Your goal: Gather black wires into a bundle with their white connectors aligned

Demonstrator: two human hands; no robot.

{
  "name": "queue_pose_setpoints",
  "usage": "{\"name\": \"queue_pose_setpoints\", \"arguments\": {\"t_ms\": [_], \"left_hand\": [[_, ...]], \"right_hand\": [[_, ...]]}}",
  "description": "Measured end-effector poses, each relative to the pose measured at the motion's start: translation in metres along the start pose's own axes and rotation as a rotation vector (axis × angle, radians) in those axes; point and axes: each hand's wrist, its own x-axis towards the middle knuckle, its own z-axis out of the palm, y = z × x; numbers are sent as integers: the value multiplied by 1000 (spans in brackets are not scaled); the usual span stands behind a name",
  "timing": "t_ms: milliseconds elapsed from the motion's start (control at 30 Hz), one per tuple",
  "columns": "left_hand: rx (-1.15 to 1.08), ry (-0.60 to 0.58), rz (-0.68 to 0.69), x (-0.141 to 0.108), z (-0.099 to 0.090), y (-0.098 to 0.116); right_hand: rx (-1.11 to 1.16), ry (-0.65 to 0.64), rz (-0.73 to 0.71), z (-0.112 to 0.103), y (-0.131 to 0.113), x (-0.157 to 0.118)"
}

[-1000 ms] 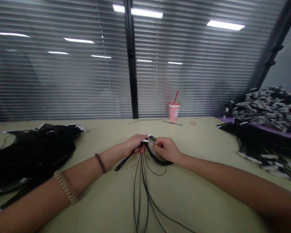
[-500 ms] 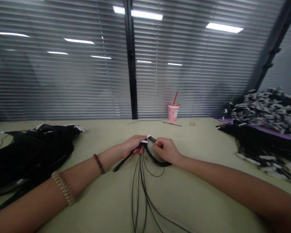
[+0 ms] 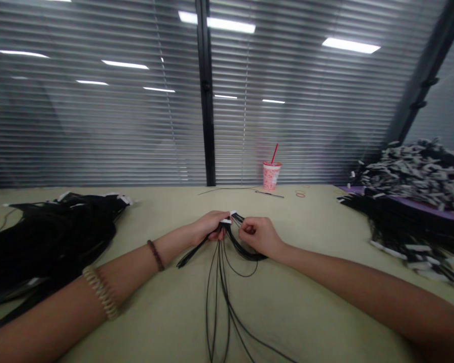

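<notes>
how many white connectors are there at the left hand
2 in view: the near connector at the fingertips of the left hand, and the far connector just beyond it, on the side towards the right hand. The hands may hide more.

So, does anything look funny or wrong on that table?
Maybe the cup: a drink looks a bit odd on a table with so many wires. But it stands upright, and I see no spill. Nothing looks broken either, though small bits are blurry.
</notes>
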Motion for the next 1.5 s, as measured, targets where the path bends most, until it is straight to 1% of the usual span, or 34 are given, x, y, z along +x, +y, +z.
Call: {"name": "queue_pose_setpoints", "arguments": {"t_ms": [167, 467, 700, 900, 1167, 1500], "left_hand": [[0, -23, 1, 1, -1, -2], [15, -44, 26, -3, 0, 1], [17, -32, 31, -4, 1, 1], [17, -48, 37, -2, 0, 1], [19, -51, 36, -2, -1, 0], [21, -38, 24, -3, 1, 1]], "right_hand": [[-21, 36, -30, -1, -1, 0], [-8, 21, -36, -1, -2, 0], [85, -8, -2, -5, -5, 0], [74, -22, -36, -6, -6, 0], [53, -33, -39, -3, -5, -1], [40, -9, -50, -3, -4, -1]]}}
